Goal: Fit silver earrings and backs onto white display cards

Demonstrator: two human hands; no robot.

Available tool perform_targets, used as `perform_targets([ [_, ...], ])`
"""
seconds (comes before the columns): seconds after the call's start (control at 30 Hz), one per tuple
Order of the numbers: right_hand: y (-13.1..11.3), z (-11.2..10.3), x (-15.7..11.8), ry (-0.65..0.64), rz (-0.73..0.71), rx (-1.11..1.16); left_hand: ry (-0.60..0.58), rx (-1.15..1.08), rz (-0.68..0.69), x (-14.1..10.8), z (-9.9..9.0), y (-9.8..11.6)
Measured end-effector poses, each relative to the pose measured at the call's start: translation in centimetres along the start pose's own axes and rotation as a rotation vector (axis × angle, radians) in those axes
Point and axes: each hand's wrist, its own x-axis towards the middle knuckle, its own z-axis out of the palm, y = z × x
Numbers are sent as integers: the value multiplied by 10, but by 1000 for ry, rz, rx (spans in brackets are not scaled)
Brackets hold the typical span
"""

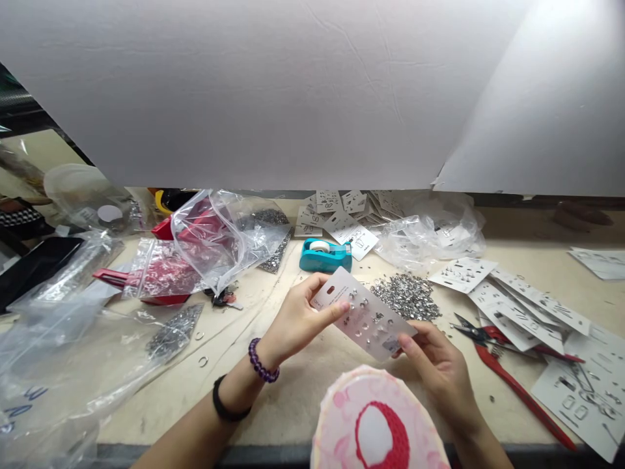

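Stud card held in both hands, just to the near side of the teal tape dispenser.
It looks light, thin and fairly stiff, perhaps a little slick, with small studs that could snag or work loose, so its plain edges and corners seem the best hold; the left hand grips the upper-left edge, thumb across the face, and the right hand pinches the lower-right corner narrowly.
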Motion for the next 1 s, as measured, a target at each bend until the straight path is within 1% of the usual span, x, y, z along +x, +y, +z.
perform_targets([
  [0.1,0,-1,0,-11,-15,-34,-40,45,-51,0,-1,0],
  [0.3,3,-2,0,-70,-34,-51,-118,84,-81,3,-6,-5],
  [0.37,5,-4,1,-105,-42,-33,-198,15,-127,4,-8,-5],
  [0.47,9,-8,2,-141,-54,20,-370,-110,-225,5,-10,-6],
  [0.5,10,-9,3,-137,-52,44,-396,-118,-239,5,-9,-7],
  [0.53,10,-9,2,-123,-46,66,-397,-104,-235,5,-8,-8],
  [0.57,9,-9,2,-102,-38,79,-373,-73,-214,4,-7,-9],
  [0.7,5,-6,1,-31,-25,40,-213,130,-88,1,1,-12],
  [0.77,5,-5,2,-17,-34,23,-175,140,-59,1,4,-12],
  [0.83,6,-7,5,16,-63,24,-139,88,-49,1,6,-12],
  [0.87,5,-9,7,62,-82,38,-105,68,-38,2,6,-11],
  [0.9,4,-12,10,141,-106,68,-61,60,-20,2,5,-11],
  [0.93,1,-17,12,248,-135,113,-12,65,2,3,4,-11],
  [1.0,-8,-29,18,501,-191,229,61,77,43,2,3,-11],
])
